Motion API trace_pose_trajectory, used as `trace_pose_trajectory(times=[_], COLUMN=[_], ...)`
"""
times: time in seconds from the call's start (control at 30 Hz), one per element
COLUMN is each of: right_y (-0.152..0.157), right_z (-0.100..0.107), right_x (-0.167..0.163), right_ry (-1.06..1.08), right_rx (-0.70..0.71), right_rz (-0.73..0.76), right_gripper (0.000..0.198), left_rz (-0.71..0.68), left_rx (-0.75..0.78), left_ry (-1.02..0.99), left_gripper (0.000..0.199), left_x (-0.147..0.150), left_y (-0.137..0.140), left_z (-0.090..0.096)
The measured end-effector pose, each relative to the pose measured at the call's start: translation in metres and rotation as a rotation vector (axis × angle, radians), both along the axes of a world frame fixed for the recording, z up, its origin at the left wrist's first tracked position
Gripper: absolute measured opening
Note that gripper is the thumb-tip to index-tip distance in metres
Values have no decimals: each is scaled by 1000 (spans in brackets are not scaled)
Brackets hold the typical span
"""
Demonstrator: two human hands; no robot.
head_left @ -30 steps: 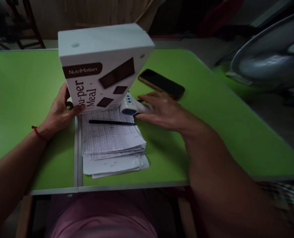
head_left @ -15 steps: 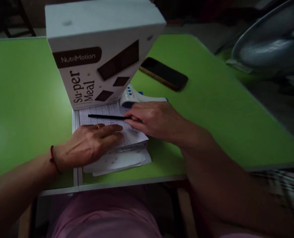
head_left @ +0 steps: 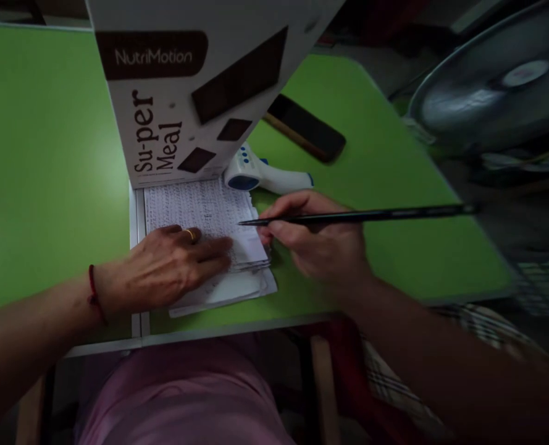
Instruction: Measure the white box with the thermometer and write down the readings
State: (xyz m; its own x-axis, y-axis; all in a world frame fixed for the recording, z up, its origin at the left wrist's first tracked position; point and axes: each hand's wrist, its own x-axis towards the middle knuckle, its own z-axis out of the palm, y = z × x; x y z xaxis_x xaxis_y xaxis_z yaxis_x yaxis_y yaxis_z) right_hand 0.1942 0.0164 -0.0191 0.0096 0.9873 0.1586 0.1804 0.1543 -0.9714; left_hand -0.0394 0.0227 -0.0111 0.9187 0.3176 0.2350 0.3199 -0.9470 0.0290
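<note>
My left hand (head_left: 172, 266) lies flat on a stack of papers, its fingers stretched out and holding the sheets down. Dense handwriting covers the top sheet (head_left: 186, 204). A slim black pen (head_left: 371, 215) is pinched in my right hand (head_left: 320, 238), at the right edge of the stack. The pen's tip points left over the sheet, while its shaft reaches far out to the right. Whether the tip touches the paper, I cannot tell. Just behind my right hand rests a white and blue infrared thermometer (head_left: 278, 176).
A tall white NutriMotion box (head_left: 163, 123) stands at the back of the papers. Behind the thermometer, a dark phone (head_left: 306, 127) lies on the green table (head_left: 42, 154). An electric fan (head_left: 482, 86) is off to the right.
The pen has been turned round in my right hand: its blunt end pointed left before, now its tip does. My left hand stays on the papers. The view has moved slightly.
</note>
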Motion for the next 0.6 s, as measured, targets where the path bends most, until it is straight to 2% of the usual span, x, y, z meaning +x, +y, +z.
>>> trace_pose_trajectory(times=[0.07, 0.17, 0.23, 0.4, 0.6], right_y=[-4, -8, -10, -12, -10], right_z=[-16, -23, -21, -14, -12], right_x=[2, 4, 3, -2, 0], right_ry=[76, 53, -62, -242, -384], right_rx=[22, -4, -2, 158, 176], right_rz=[-75, -96, -100, -102, -41], right_gripper=[8, 5, 4, 11, 13], left_rz=[-4, 10, 20, 35, 33], left_rx=[10, 31, 40, 33, 39], left_ry=[-7, -29, -24, 3, 0], left_gripper=[31, 33, 34, 32, 31], left_x=[1, 1, 1, 2, 3], left_y=[-1, -2, -2, -4, -5], left_z=[0, 1, 1, 5, 8])
